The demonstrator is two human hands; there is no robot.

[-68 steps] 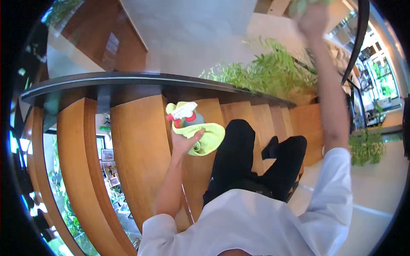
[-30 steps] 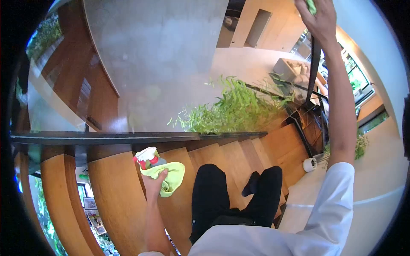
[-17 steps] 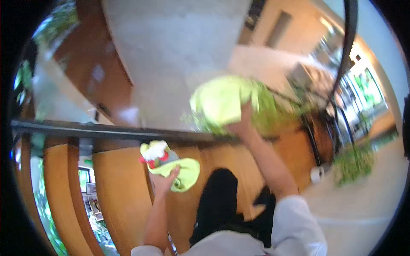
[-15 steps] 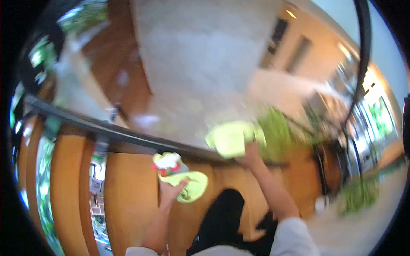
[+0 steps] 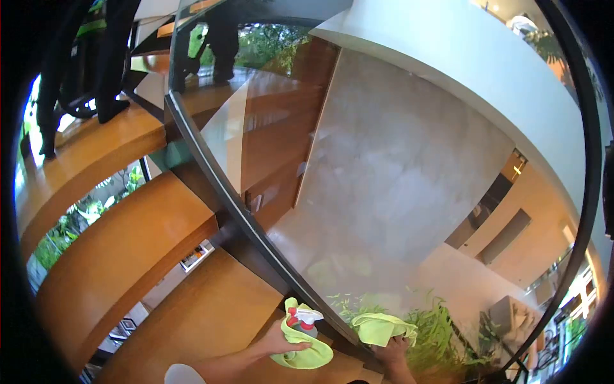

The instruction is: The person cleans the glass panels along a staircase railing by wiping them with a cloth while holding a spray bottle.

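Note:
Low in the head view, my left hand (image 5: pixel 279 340) is closed around a spray bottle (image 5: pixel 306 328) with a red and white trigger head. A yellow-green cloth (image 5: pixel 314 357) is bunched in the same grip, around the bottle. To its right, my right hand (image 5: pixel 392 351) is closed on a second yellow-green cloth (image 5: pixel 377 328). That cloth is spread in front of the curved glass railing panel (image 5: pixel 384 160), and a faint reflection shows in the glass above it. Whether the cloth touches the glass I cannot tell.
Curved wooden stair treads (image 5: pixel 128 237) rise on the left with open gaps between them. A dark rail (image 5: pixel 240 205) runs along the glass. Another person's dark-clothed legs (image 5: pixel 115 70) are on an upper step. Leafy plants (image 5: pixel 441 329) stand beyond the glass.
The view has swung, bringing the upper steps and the other person's legs into sight. Both hands now appear lower in view, still holding the bottle and cloths.

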